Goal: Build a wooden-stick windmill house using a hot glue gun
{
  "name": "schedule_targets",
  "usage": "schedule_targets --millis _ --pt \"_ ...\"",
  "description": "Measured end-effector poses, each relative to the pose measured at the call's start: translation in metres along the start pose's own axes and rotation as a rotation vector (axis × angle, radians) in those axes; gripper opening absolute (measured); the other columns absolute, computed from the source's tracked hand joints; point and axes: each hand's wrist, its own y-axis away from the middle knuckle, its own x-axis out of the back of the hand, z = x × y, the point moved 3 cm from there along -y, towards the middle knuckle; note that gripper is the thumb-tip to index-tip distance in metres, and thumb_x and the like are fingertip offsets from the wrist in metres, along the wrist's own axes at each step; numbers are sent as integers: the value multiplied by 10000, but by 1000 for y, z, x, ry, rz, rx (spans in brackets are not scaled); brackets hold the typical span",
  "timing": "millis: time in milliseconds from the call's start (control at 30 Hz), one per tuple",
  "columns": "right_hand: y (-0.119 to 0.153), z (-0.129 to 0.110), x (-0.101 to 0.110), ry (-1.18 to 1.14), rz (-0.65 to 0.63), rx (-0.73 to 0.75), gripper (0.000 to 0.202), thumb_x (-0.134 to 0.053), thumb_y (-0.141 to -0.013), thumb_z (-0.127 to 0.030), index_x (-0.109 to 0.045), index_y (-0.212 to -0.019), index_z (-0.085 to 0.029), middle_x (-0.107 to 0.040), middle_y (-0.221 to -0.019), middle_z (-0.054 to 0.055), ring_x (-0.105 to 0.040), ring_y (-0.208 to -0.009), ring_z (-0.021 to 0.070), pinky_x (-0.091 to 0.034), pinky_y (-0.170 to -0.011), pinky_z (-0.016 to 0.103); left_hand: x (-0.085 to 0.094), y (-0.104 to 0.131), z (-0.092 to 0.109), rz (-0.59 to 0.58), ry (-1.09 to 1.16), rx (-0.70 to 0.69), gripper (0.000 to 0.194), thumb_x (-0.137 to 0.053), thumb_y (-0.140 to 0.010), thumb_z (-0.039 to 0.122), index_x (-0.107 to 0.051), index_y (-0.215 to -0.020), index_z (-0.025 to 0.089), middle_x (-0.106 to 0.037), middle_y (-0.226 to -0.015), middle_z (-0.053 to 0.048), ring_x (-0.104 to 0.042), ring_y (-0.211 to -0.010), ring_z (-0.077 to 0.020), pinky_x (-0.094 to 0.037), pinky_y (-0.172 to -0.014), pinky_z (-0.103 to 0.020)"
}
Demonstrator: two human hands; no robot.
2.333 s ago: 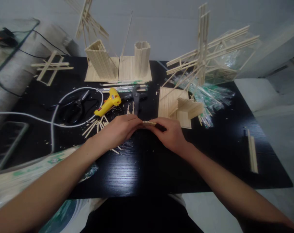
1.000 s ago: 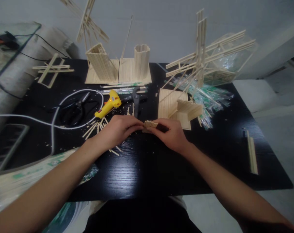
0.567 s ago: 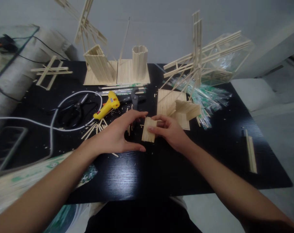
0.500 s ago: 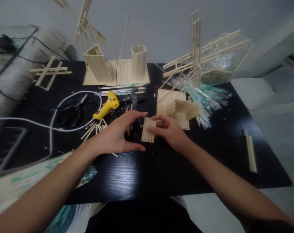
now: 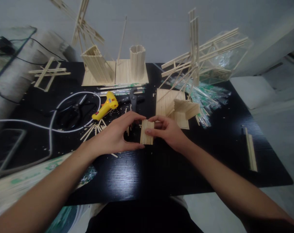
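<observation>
A small panel of wooden sticks, laid side by side, is between my hands above the black table. My right hand pinches its right side, thumb on the face and fingers behind. My left hand spans the panel's left side, forefinger at the top edge and thumb at the bottom corner, both seeming to touch it. Loose short sticks fan out beside my left wrist. Just beyond the hands are a yellow glue gun and a dark grey cutter-like tool.
On the black table, a stick-built base with an open box stands right of centre, under a windmill-like frame. Stick towers stand behind. Black pliers lie inside a white cable loop. Plastic-wrapped sticks lie right.
The panel has turned slightly more upright and shifted a little left. My left thumb and forefinger have closed in from a gap to its edges.
</observation>
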Motion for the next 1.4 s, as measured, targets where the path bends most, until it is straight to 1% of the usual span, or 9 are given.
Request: schedule_targets --millis 333,467,667,733,867,933,1033,1233,1400 --pt "-2 4 1 14 -2 5 442 -958 -656 -324 -674 -978 -218 -790 -786 -22 -757 -687 153 -624 -701 292 -1 1 -3 16 0 -22 678 -880 -796 405 -559 -1368 235 -659 -1154 -71 -661 -979 -221 -576 -829 -354" --pt "-1 3 1 19 6 6 443 -956 -660 -311 -677 -991 -216 -790 -803 -18 -761 -712 154 -624 -731 300 -1 2 -3 15 -3 -29 690 -884 -796 405 -556 -1377 231 -658 -1157 -67 -655 -985 -214 -572 -847 -351" --pt "0 1 2 36 12 9 438 -952 -664 -317 -672 -986 -223 -786 -787 -27 -758 -699 151 -623 -690 286 -1 2 -4 14 -8 -24 698 -886 -797 416 -554 -1382 228 -661 -1179 -77 -664 -1001 -225 -577 -879 -368" --pt "-1 1 2 23 13 14 447 -956 -656 -320 -670 -985 -221 -796 -816 -19 -762 -711 150 -625 -697 282 -1 1 -5 7 -14 -18 725 -885 -798 435 -542 -1403 229 -661 -1215 -91 -669 -1033 -239 -579 -911 -393" --pt "-1 0 2 18 18 42 448 -953 -661 -332 -669 -992 -227 -791 -799 -27 -752 -689 144 -624 -675 277 0 1 -8 11 -25 -40 893 -920 -729 501 -502 -1476 246 -637 -1337 -130 -656 -1168 -292 -572 -978 -452" --pt "-1 -1 3 27 31 63 434 -946 -674 -325 -673 -998 -231 -783 -787 -37 -748 -687 138 -621 -679 272 1 1 -9 18 -33 -48 909 -921 -717 516 -506 -1480 248 -639 -1344 -132 -648 -1205 -303 -562 -1005 -468" --pt "-2 -1 4 3 56 72 436 -948 -671 -317 -678 -1002 -228 -788 -805 -32 -748 -701 135 -622 -701 274 2 0 -9 26 -47 -30 812 -902 -752 501 -544 -1427 225 -668 -1282 -114 -665 -1153 -280 -564 -989 -447" --pt "-4 1 6 -39 110 79 456 -974 -629 -343 -673 -951 -225 -796 -829 -19 -750 -719 145 -626 -715 284 3 -3 -7 62 -29 -16 542 -861 -813 484 -646 -1209 183 -715 -1075 -58 -688 -943 -209 -565 -840 -340" --pt "-4 1 6 -31 151 128 445 -991 -605 -327 -672 -896 -220 -760 -765 -43 -723 -694 131 -611 -669 252 -3 -2 -9 37 31 8 336 -832 -857 447 -705 -1030 189 -698 -870 -4 -658 -768 -151 -518 -709 -262"
